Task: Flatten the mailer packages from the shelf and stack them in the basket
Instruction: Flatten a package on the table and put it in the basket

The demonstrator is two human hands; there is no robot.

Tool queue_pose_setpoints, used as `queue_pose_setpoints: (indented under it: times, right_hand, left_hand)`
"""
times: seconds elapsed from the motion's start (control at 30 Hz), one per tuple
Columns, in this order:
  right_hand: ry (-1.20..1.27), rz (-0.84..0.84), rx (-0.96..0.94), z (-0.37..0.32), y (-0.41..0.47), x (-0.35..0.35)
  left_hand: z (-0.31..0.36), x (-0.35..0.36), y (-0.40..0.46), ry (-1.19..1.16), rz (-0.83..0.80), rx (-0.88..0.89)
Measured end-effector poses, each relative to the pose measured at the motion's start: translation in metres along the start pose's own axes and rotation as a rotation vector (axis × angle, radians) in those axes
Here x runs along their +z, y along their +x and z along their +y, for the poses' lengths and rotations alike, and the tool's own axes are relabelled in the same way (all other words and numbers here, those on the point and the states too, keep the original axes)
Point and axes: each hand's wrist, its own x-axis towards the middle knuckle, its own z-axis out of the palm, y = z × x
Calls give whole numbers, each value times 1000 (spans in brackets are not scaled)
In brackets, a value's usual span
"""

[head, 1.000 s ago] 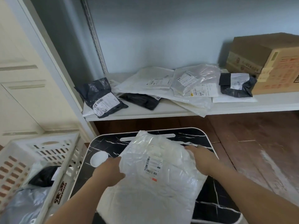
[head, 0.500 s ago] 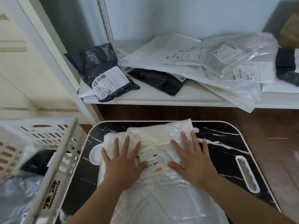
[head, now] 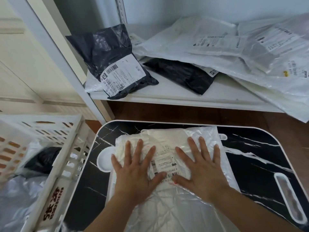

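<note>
While both hands lie flat with fingers spread, the left hand [head: 133,171] and right hand [head: 203,169] press one white mailer [head: 167,144], grasping nothing. It is crinkled glossy plastic with a printed barcode label [head: 164,165] between the thumbs, and lies on the bench [head: 260,158], a black marble-patterned top with a white rounded rim; its long axis runs from the person toward the shelf [head: 175,96]. On the shelf lie two black mailers, the left black mailer [head: 108,59] labelled, the other black mailer [head: 182,72] partly under several overlapping pale mailers [head: 234,52]. One white slotted plastic basket [head: 55,164] stands left of the bench, holding bagged packages.
</note>
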Motion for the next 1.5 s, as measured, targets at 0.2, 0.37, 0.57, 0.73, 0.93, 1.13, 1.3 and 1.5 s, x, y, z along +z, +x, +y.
queue_pose_setpoints:
  times: [0.2, 0.37, 0.57, 0.73, 0.93, 1.13, 1.3, 1.5]
  right_hand:
    - [14, -111, -41, 4, -10, -7]
    - [11, -115, -113, -7, -50, -8]
    - [-40, -200, -75, -22, -86, 8]
    - [37, -255, -101, -20, -79, -3]
    - [302, 41, 391, 5, -81, -35]
    - [829, -57, 796, 35, -81, -45]
    - [860, -7, 750, 36, -85, -74]
    - [950, 36, 624, 13, -94, -121]
  left_hand:
    - [-3, -11, -3, 29, -121, -10]
    - [-9, -10, -33, 110, 97, -88]
    - [-1, 10, -82, -19, -85, -93]
    - [-4, -12, -68, -53, -292, -116]
    - [-10, -45, -65, -508, 92, -665]
    - [-19, -51, -64, -790, -121, -783]
    - [-17, -83, -67, -705, -43, -670]
    - [-36, -124, -92, -752, 52, -662]
